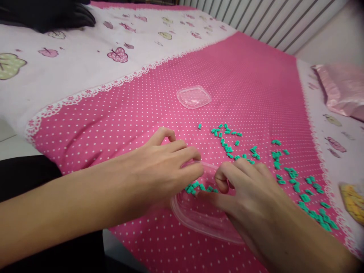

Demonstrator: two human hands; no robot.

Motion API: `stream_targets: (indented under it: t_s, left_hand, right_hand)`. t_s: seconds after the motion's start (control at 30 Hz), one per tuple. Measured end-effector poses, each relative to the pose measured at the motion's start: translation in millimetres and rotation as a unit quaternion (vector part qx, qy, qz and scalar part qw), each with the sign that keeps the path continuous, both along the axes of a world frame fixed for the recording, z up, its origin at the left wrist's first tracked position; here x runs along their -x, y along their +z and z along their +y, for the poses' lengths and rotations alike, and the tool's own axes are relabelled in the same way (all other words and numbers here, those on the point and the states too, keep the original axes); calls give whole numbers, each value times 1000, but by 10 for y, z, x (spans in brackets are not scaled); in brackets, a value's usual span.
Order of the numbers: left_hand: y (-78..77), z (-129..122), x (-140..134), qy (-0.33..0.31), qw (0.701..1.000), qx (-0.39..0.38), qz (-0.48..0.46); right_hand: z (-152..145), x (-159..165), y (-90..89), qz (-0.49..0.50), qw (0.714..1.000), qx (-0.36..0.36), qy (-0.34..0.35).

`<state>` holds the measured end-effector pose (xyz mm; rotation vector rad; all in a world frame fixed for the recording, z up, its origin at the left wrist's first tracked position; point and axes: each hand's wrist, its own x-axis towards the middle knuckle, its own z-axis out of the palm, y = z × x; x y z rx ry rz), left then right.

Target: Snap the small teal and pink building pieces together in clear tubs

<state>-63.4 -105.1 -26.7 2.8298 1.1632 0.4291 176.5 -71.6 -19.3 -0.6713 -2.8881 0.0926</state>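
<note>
A clear plastic container (193, 222) stands on the pink dotted bedsheet close in front of me, with several small green plastic pieces (195, 187) inside. My left hand (167, 167) reaches over its left side, palm down, with fingers curled. The thumb and fingertips are hidden, and so is anything they grip. From the right, my right hand (247, 189) reaches over the container. Its index finger is bent and its thumb stretches left to the green pieces, leaving a gap where nothing is seen held. Many more loose green pieces (292, 174) lie scattered to the right.
A clear plastic lid (194, 97) lies on the sheet beyond the container. At the right edge is a clear bag of yellow pieces (353, 201). A pink shiny pillow (342, 91) rests further back, and a black item (48, 15) lies at the top left.
</note>
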Motion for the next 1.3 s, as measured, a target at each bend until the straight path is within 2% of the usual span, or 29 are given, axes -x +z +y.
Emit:
stream_targets:
  t_s: [0.17, 0.33, 0.47, 0.53, 0.63, 0.8, 0.87, 0.93, 1.0, 1.1, 1.2, 1.3]
  left_hand:
    - [12, 0, -7, 4, 1000, 9, 3]
    - [27, -8, -1, 2, 1000, 10, 2]
    - [54, -17, 21, 1, 999, 36, -9]
    - [66, -21, 42, -4, 998, 54, -14]
    - [81, -20, 75, -9, 998, 65, -14]
    - [118, 3, 110, -21, 998, 56, -15]
    - [130, 12, 119, -26, 998, 49, -13]
    - [134, 18, 125, -26, 999, 37, -8]
    - [128, 21, 127, -29, 999, 29, 1]
    - [107, 22, 127, -32, 998, 41, 18]
    - [92, 16, 134, -36, 997, 63, 28]
    - [100, 9, 155, -45, 995, 80, 27]
  right_hand:
    - [7, -19, 46, 0, 1000, -8, 6]
    - [61, -131, 202, -6, 1000, 14, -7]
    - [205, -386, 342, 26, 995, 50, -88]
    - [341, -549, 353, 39, 988, 66, -134]
    - [582, -753, 232, 8, 975, 105, -198]
    - [820, -830, -119, -18, 960, 148, -238]
    - [842, -794, -187, -6, 957, 158, -242]
    - [824, -734, -186, 29, 958, 139, -248]
    - [750, -639, -124, 81, 960, 110, -242]
    - [519, -442, 28, 131, 968, 109, -182]
    - [261, -271, 149, 121, 976, 145, -107]
    - [141, -214, 171, 117, 980, 137, -80]
